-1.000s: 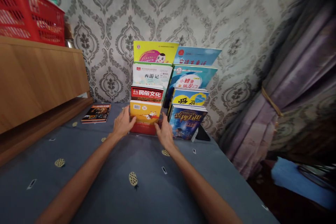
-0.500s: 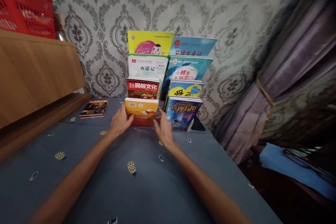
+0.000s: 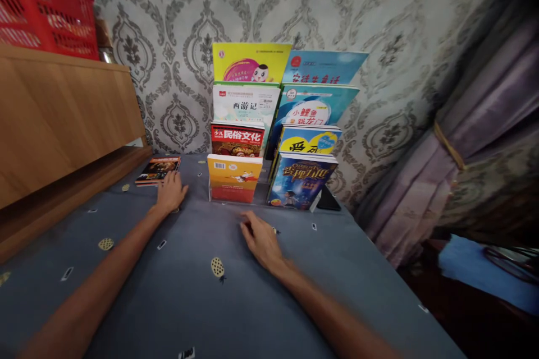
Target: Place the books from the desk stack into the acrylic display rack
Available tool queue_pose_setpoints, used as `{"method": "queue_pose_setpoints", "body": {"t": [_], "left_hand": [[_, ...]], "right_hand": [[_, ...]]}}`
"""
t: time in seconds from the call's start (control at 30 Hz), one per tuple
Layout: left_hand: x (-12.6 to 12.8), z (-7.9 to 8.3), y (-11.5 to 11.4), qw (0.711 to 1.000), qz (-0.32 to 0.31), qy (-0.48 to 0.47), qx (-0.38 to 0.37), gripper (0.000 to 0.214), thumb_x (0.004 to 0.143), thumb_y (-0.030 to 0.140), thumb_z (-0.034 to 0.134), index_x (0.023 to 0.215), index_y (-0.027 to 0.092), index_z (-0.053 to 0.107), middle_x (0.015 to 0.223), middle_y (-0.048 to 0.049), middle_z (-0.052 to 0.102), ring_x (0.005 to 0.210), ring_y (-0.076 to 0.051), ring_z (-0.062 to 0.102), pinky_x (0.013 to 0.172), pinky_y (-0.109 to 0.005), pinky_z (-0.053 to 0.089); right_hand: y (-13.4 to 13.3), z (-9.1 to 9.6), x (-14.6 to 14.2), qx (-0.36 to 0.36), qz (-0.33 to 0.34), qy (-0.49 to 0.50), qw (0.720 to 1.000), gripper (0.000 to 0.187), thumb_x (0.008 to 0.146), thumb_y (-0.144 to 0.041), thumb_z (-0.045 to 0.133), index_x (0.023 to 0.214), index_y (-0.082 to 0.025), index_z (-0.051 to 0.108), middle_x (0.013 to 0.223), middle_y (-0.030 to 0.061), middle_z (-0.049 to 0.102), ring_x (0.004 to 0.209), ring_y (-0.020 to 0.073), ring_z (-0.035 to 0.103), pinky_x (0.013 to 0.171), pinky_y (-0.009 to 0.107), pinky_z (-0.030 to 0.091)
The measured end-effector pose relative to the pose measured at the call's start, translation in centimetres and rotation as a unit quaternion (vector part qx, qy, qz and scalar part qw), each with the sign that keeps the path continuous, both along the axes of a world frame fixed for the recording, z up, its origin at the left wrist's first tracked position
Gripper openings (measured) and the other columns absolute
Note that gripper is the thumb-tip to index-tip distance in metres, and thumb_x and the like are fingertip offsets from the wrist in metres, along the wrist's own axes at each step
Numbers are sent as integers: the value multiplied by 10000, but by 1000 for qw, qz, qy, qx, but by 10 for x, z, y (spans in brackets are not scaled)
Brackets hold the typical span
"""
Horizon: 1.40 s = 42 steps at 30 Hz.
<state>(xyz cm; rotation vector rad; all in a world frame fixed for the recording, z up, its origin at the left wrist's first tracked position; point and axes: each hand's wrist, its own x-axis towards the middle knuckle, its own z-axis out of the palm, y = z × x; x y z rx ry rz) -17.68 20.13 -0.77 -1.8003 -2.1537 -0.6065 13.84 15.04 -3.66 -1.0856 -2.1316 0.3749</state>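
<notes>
My left hand [image 3: 171, 192] reaches to the near right corner of a small stack of dark-covered books [image 3: 155, 170] lying flat at the left; its fingers are stretched out over that corner. Over the cloth in front of the rack, my right hand [image 3: 260, 238] is empty, with fingers apart and slightly bent. An orange and red book [image 3: 236, 179] stands upright in the front left of a tiered, see-through rack. Behind it rise a red book [image 3: 238, 139], a white book [image 3: 246, 104] and a yellow book [image 3: 248, 61]. A dark blue book [image 3: 300, 182] fronts the right column.
More books, one a light blue book [image 3: 324, 67], stand behind the dark blue one. A black flat object [image 3: 328, 200] lies right of the rack. At left are a wooden cabinet [image 3: 67, 123] and red basket [image 3: 63, 11]. A purple curtain [image 3: 421, 179] hangs at right.
Both hands have let go of the orange and red book, which stays standing in the rack. The left hand has moved left to the flat stack; the right has drawn back towards me.
</notes>
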Motion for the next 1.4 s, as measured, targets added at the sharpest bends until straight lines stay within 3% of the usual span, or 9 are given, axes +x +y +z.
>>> {"method": "queue_pose_setpoints", "body": {"t": [0.13,0.23,0.37,0.53,0.83,1.07,1.3,1.4], "left_hand": [[-39,-3,15,991,84,-5,-101,691,961,485,376,1477,27,385,1594,-259,324,1523,-374,204,1175,-652,206],[-55,-4,19,983,110,-17,-149,753,965,567,320,1496,35,365,1596,-247,326,1521,-379,205,1153,-703,185],[-62,-1,13,985,100,7,-143,720,958,579,324,1441,58,438,1508,-279,452,1446,-411,354,1091,-728,266],[-62,6,6,982,101,66,-148,634,964,529,302,1289,52,566,1305,-299,621,1224,-439,572,988,-668,406],[-64,18,17,968,34,139,-208,490,941,297,307,1052,23,697,1145,-295,694,1099,-395,657,948,-485,482],[-69,34,14,951,-13,184,-249,423,897,119,325,1117,39,676,1160,-281,696,1085,-356,682,938,-443,484],[-63,47,-14,940,-49,208,-265,455,838,90,386,1219,72,633,1158,-250,708,1125,-349,665,1019,-494,424],[-58,56,-36,936,-75,202,-278,383,876,192,421,1166,115,660,1081,-210,735,1037,-333,692,958,-454,471]], "right_hand": [[-1,4,0,9,7,-9,1000,243,924,-160,502,1117,-230,632,913,53,733,812,208,695,745,299,517],[0,5,1,5,14,-17,1000,249,922,-139,502,1116,-213,640,996,75,736,881,211,699,802,314,526],[-1,5,0,10,23,-32,999,262,931,-133,494,1133,-211,642,1051,87,729,964,217,688,860,337,526],[-3,6,0,20,25,-42,999,253,937,-142,502,1132,-215,646,1061,86,727,995,223,683,881,348,526],[-4,7,0,24,28,-69,997,250,942,-134,495,1126,-212,645,1047,90,722,1008,230,674,880,350,525],[-4,10,1,20,27,-82,996,229,954,-138,489,1098,-219,648,1015,76,712,982,222,665,866,340,517],[-3,11,0,26,34,-76,996,196,956,-142,491,1034,-197,662,975,79,700,931,221,653,832,337,510],[-2,11,0,20,37,-82,996,182,961,-138,497,1024,-195,658,967,72,691,930,211,647,835,325,501]]}}
